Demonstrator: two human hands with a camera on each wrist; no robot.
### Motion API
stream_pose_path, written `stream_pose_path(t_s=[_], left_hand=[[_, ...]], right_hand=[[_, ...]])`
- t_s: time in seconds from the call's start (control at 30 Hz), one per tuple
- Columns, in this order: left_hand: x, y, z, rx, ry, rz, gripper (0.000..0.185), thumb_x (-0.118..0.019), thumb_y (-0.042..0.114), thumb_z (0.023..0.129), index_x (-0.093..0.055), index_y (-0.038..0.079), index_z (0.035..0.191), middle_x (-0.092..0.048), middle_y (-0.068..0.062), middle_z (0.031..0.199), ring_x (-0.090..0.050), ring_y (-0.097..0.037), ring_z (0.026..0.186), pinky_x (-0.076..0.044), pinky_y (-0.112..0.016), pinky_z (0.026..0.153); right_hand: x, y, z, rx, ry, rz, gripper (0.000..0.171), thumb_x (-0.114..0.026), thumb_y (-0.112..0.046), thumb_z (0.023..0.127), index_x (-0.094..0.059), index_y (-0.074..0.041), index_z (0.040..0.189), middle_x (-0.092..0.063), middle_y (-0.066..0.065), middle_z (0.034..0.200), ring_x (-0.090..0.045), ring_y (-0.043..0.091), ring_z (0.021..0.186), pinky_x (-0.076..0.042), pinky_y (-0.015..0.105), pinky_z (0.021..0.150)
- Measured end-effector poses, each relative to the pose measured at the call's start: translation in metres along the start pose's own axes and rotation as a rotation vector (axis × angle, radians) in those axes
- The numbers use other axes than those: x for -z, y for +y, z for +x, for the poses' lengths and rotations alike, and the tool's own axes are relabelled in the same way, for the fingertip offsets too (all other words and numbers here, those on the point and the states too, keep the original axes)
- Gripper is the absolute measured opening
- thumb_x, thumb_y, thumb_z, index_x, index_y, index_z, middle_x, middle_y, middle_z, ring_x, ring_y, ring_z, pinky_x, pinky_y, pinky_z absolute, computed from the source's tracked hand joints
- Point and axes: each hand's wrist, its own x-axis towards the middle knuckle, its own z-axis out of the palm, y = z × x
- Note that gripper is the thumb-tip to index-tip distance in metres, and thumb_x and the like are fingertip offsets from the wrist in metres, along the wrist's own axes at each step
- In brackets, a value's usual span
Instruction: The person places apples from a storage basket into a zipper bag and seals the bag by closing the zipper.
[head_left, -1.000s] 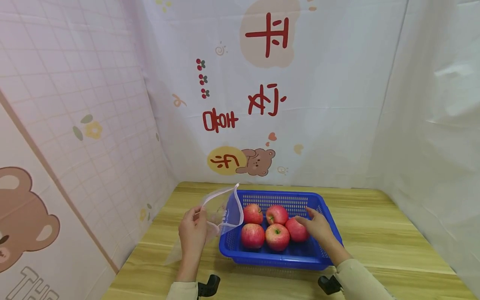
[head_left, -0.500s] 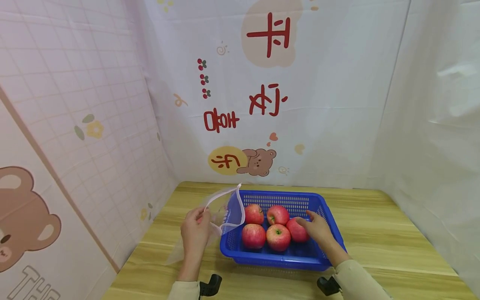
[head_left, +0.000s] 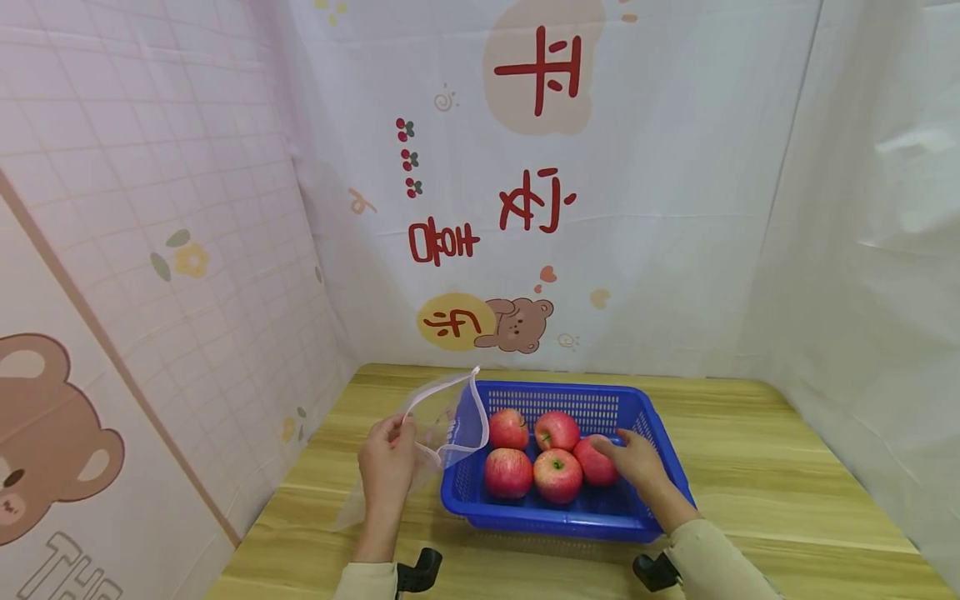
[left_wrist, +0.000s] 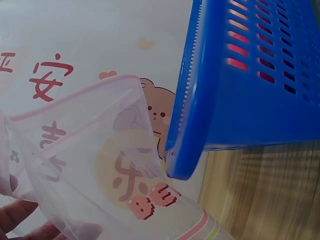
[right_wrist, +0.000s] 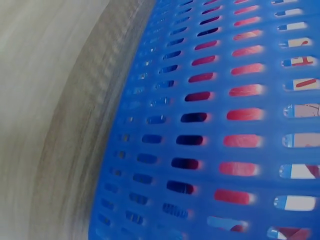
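Your left hand (head_left: 386, 467) is pinching the rim of a clear zip bag (head_left: 442, 425), fingers curled round the edge, holding it up with its mouth gaping right next to the left end of the blue plastic basket (head_left: 652, 492). From the left wrist view the bag (left_wrist: 100, 170) hangs just beside the basket's corner (left_wrist: 240, 100), and your fingertips (left_wrist: 20, 220) only peek in at the bottom left.

Your right hand (head_left: 637, 462) is inside the basket, fingers wrapped over the right-hand apple (head_left: 596, 462) in the front row. That apple sits against the middle front apple (head_left: 557, 475). Three more apples are in there too: front left (head_left: 506, 472), back left (head_left: 509, 427), back middle (head_left: 556, 430).

The basket sits on the wooden table (head_left: 787, 500). The right wrist view only gives you the slotted basket wall (right_wrist: 210, 125) up close, with red showing through the slots.
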Motion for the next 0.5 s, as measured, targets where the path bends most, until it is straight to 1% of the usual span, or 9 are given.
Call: stream_pose_path(t_s=[0.17,0.33,0.4,0.5], left_hand=[[0.0006,0.0001,0.0002,0.007,-0.002,-0.005,0.023,-0.062,0.015,0.096,-0.074,-0.004,0.100,-0.070,-0.018,0.099,-0.068,-0.034,0.089,-0.056,-0.050,0.077],[0.0009,-0.0006,0.0010,0.029,-0.004,0.002,0.024,-0.062,0.018,0.096,-0.074,-0.002,0.101,-0.070,-0.016,0.099,-0.068,-0.031,0.087,-0.056,-0.044,0.074],[0.0011,-0.0006,0.0010,0.036,-0.006,0.002,0.024,-0.062,0.018,0.096,-0.074,-0.002,0.101,-0.070,-0.015,0.099,-0.068,-0.030,0.087,-0.056,-0.043,0.073],[0.0013,-0.0007,0.0007,0.037,-0.008,-0.003,0.025,-0.062,0.018,0.096,-0.074,-0.003,0.102,-0.070,-0.015,0.099,-0.068,-0.031,0.088,-0.056,-0.044,0.074]], right_hand=[[-0.0008,0.0050,-0.0009,-0.026,0.012,-0.003,0.081,-0.059,-0.040,0.097,-0.030,0.024,0.138,-0.030,0.045,0.143,-0.032,0.058,0.132,-0.030,0.062,0.108],[-0.0004,0.0076,0.0003,-0.078,-0.002,0.039,0.083,-0.057,-0.039,0.097,-0.028,0.028,0.136,-0.029,0.048,0.141,-0.032,0.059,0.131,-0.028,0.063,0.108],[-0.0004,0.0087,0.0017,-0.111,-0.023,0.049,0.085,-0.056,-0.042,0.097,-0.027,0.028,0.137,-0.029,0.048,0.140,-0.032,0.060,0.130,-0.030,0.066,0.106],[-0.0001,0.0104,0.0039,-0.157,-0.054,0.055,0.091,-0.054,-0.048,0.096,-0.024,0.027,0.138,-0.029,0.048,0.140,-0.034,0.061,0.128,-0.037,0.071,0.097]])
